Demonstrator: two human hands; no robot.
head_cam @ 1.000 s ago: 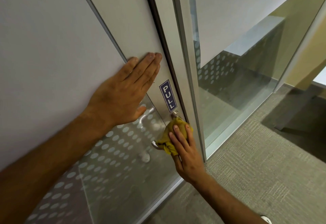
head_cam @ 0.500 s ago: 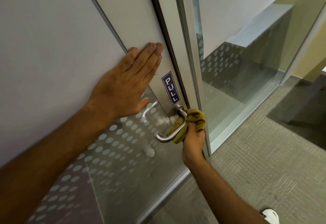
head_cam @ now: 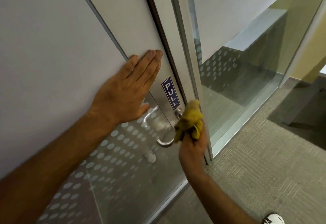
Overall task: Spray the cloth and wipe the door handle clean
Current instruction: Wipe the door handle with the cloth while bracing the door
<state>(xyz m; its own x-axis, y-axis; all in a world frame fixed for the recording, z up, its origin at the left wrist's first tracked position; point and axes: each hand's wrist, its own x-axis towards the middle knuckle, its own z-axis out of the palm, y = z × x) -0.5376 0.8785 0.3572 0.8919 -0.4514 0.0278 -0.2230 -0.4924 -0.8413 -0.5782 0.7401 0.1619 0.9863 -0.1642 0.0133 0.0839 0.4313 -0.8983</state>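
A bunched yellow cloth [head_cam: 191, 120] is pressed around the upper part of the metal door handle [head_cam: 165, 143], close to its round base. My right hand [head_cam: 193, 150] grips the cloth from below, fingers closed around it. The handle's curved free end sticks out bare to the left of the cloth. My left hand [head_cam: 127, 91] lies flat on the frosted door panel [head_cam: 53, 50], fingers together, just left of a blue PULL sign [head_cam: 170, 93]. No spray bottle is in view.
The glass door has a dotted frosted band [head_cam: 112, 153] below the handle. A metal door frame [head_cam: 187, 47] and a fixed glass partition [head_cam: 238, 82] stand to the right. Grey carpet [head_cam: 264, 170] covers the floor. A white shoe tip [head_cam: 273, 218] shows at the bottom right.
My right hand has turned from lying over the cloth to gripping it from beneath, and the cloth has slid up the handle toward its base. The left hand stays flat on the door.
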